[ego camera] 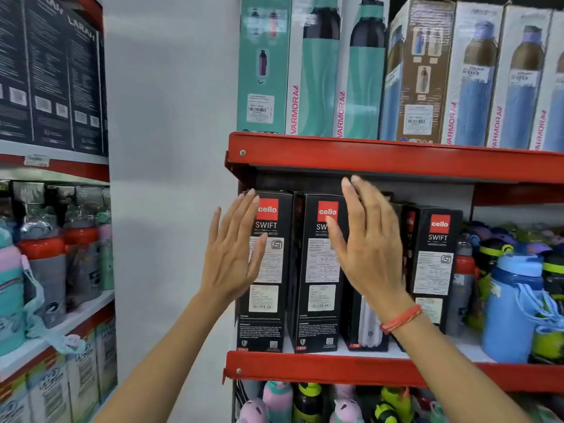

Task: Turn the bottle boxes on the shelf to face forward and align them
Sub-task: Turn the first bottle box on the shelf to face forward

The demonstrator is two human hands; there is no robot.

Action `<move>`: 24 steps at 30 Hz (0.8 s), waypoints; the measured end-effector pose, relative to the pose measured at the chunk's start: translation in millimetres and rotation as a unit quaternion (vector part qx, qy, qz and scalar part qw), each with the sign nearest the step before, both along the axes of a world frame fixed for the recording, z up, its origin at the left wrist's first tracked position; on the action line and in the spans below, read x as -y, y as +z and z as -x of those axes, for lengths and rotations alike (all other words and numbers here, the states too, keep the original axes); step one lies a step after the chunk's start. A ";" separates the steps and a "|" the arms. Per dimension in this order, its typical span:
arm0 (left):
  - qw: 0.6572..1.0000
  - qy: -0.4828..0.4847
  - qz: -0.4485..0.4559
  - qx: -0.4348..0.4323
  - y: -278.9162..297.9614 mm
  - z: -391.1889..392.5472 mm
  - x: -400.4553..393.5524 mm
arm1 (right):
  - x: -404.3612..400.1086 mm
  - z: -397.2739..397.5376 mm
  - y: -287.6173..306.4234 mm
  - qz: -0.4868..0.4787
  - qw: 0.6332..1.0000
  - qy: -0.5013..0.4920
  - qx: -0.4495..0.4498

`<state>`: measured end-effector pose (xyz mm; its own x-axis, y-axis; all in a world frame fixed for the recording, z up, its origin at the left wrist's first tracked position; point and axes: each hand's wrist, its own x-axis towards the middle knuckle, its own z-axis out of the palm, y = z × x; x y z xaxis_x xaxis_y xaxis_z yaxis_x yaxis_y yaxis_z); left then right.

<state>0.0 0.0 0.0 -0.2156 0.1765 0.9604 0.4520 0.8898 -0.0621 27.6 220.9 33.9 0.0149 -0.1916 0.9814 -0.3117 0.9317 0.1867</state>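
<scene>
Several black Cello Swift bottle boxes stand on the middle red shelf (320, 369). The leftmost box (268, 300) and the second box (319, 300) show their label sides. A third box (367, 334) sits behind my right hand, mostly hidden. A fourth box (435, 264) stands further right, angled slightly. My left hand (233, 254) is open, fingers spread, in front of the left edge of the leftmost box. My right hand (369, 245), with a red thread on the wrist, is open in front of the second and third boxes. Neither hand holds anything.
Loose bottles, including a blue one (512, 303), crowd the right of the same shelf. Tall Varmora boxes (320, 71) fill the shelf above. More bottles (308, 401) lie below. A second rack (55, 239) with bottles stands left, beyond a white wall.
</scene>
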 end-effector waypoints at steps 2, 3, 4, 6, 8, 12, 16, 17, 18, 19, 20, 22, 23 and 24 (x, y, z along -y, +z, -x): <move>0.993 -0.068 -0.087 0.032 -4.6 6.1 5.7 | 13.3 3.5 -13.3 0.043 0.996 0.077 0.025; 0.986 -0.087 -0.132 0.052 -10.2 11.8 8.5 | 21.8 4.3 -22.3 0.056 0.993 0.095 0.050; 0.972 -0.115 -0.183 0.091 -16.6 14.9 9.2 | 30.9 5.4 -33.5 0.067 0.989 0.103 0.087; 0.940 -0.162 -0.259 0.154 -29.4 27.2 12.3 | 46.9 10.8 -53.5 0.094 0.972 0.115 0.181; 0.904 -0.199 -0.302 0.229 -37.7 38.7 17.3 | 62.7 16.6 -74.4 0.113 0.952 0.115 0.260; 0.814 -0.249 -0.333 0.406 -50.8 57.3 22.1 | 100.2 24.5 -110.7 0.129 0.898 0.092 0.412; 0.743 -0.335 -0.316 0.486 -52.3 58.6 24.4 | 127.0 34.0 -119.9 0.156 0.878 0.108 0.440; 0.737 -0.347 -0.316 0.487 -50.1 56.8 25.5 | 128.5 36.6 -117.0 0.166 0.878 0.120 0.432; 0.733 -0.356 -0.316 0.485 -47.0 54.0 26.4 | 128.2 38.7 -112.4 0.170 0.876 0.136 0.430; 0.736 -0.360 -0.316 0.479 -44.3 52.6 28.0 | 127.2 39.6 -107.4 0.171 0.874 0.151 0.429; 0.741 -0.362 -0.316 0.469 -40.2 50.4 29.6 | 125.8 39.8 -101.7 0.169 0.873 0.165 0.426; 0.750 -0.369 -0.318 0.449 -30.4 46.2 32.4 | 122.9 37.9 -90.9 0.166 0.873 0.189 0.417; 0.755 -0.369 -0.316 0.440 -25.6 43.9 33.9 | 122.2 36.2 -85.7 0.166 0.874 0.200 0.411; 0.761 -0.368 -0.313 0.433 -20.6 40.7 35.5 | 121.9 34.1 -80.8 0.164 0.876 0.208 0.404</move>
<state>-40.7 -35.5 -20.6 -0.8794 0.1223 0.4601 0.4726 0.1089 0.8745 -6.5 99.0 -46.8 -0.7077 -0.0414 0.7053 -0.5443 0.6683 -0.5071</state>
